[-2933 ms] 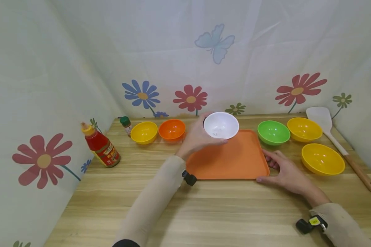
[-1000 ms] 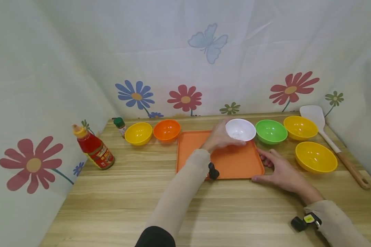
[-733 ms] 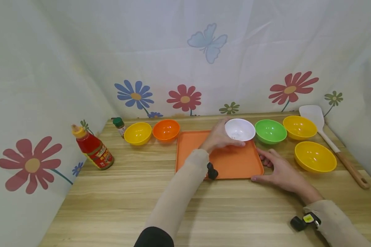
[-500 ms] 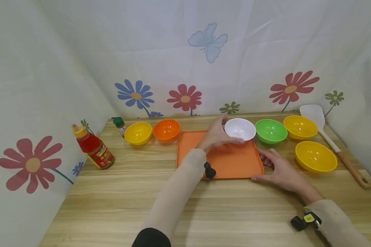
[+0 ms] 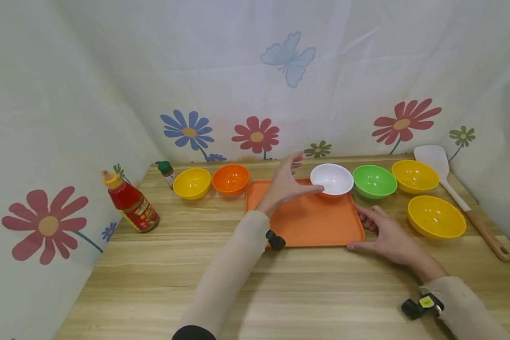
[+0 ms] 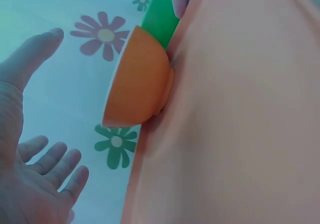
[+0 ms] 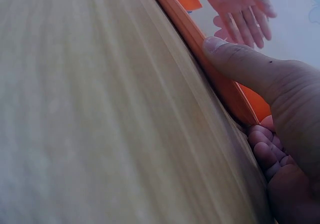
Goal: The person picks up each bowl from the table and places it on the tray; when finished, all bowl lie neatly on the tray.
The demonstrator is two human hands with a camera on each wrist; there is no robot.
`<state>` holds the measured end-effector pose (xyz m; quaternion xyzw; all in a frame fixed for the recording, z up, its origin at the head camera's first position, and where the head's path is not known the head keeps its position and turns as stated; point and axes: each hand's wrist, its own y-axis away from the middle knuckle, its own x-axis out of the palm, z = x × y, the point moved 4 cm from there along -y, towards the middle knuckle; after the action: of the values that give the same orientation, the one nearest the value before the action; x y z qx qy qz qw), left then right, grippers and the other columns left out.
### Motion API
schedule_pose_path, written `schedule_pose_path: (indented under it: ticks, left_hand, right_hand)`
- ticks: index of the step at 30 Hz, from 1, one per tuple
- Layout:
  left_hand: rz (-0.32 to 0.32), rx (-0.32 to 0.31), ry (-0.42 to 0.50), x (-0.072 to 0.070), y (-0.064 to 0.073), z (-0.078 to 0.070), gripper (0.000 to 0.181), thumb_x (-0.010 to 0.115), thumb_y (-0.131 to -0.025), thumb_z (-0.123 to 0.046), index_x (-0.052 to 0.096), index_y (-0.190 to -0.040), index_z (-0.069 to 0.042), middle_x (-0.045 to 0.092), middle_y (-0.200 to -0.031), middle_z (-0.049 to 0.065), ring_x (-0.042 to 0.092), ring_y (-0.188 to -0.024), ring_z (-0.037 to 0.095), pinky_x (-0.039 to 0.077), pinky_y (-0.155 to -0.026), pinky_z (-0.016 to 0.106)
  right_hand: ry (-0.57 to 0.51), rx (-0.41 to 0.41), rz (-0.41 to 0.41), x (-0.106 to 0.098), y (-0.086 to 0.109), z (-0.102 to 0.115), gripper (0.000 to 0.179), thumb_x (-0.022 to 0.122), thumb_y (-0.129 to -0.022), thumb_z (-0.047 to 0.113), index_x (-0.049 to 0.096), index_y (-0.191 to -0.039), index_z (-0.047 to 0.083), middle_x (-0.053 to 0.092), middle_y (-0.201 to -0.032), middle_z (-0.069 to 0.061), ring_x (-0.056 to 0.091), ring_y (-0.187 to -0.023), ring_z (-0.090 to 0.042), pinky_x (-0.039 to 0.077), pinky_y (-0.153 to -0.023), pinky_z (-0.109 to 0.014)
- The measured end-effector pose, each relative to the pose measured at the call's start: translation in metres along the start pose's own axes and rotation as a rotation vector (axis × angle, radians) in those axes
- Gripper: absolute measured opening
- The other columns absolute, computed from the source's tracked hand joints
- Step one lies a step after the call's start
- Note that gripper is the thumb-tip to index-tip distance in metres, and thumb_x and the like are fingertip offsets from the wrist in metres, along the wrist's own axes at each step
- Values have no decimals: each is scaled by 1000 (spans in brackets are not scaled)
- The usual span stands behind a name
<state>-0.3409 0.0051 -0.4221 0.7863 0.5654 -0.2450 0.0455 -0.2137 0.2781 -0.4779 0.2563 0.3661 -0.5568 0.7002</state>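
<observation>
Farthest left of the left hand's fingers, the red sauce bottle (image 5: 137, 205) stands well apart from them, with the green-capped jar (image 5: 167, 174) a little closer. Next comes the small yellow bowl (image 5: 192, 184), then the orange bowl (image 5: 231, 180), nearest on that side. The left hand (image 5: 284, 186) is spread wide, thumb well away from the fingers, holding nothing. Just right of its thumb and fingers, apart from them in the left wrist view, the white bowl (image 5: 332, 179) sits upright at the far right corner of the orange tray (image 5: 310, 222). Beyond the white bowl, farther right of those fingers, is the green bowl (image 5: 375, 182). The right hand (image 5: 386, 238) grips the tray's near right corner, thumb on the near edge, curled fingers along the right edge. Right of these fingers are the far yellow bowl (image 5: 415, 177), the near yellow bowl (image 5: 437, 217) and, outermost, the spatula (image 5: 455, 194).
</observation>
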Motion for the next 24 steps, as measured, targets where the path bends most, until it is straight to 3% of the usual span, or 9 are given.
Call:
schedule_pose_path:
  ticks: [6,11,18,24]
  left_hand:
    - [-27,85,41,-15,23,-10,112,103,-79,-40,42,-171,-20,52,-165,-8,54,-148,20,46,-127,48]
    - [-64,119,45,-38,44,-20,108,103,-79,-39,45,-169,-24,54,-164,-10,54,-148,20,47,-126,46]
    - [-169,192,5,-88,67,-21,102,102,-80,-34,49,-166,-24,55,-164,-6,53,-149,27,45,-127,55]
    - [-271,182,-19,-129,82,-17,99,101,-81,-29,50,-166,-25,56,-164,-5,52,-151,25,42,-128,58]
  right_hand:
    - [-4,-16,-4,0,1,1,114,98,-81,58,47,-168,6,56,-119,-7,54,-107,-23,52,-87,-29]
    - [-8,-17,-2,1,1,1,114,98,-81,58,47,-168,5,56,-119,-7,53,-107,-22,52,-86,-28]
    - [-16,-16,0,3,-1,2,115,98,-81,59,46,-169,6,56,-120,-7,53,-107,-22,51,-86,-28]
    - [-18,-5,-1,2,-1,2,115,98,-81,58,46,-169,6,56,-121,-8,52,-108,-23,51,-86,-28]
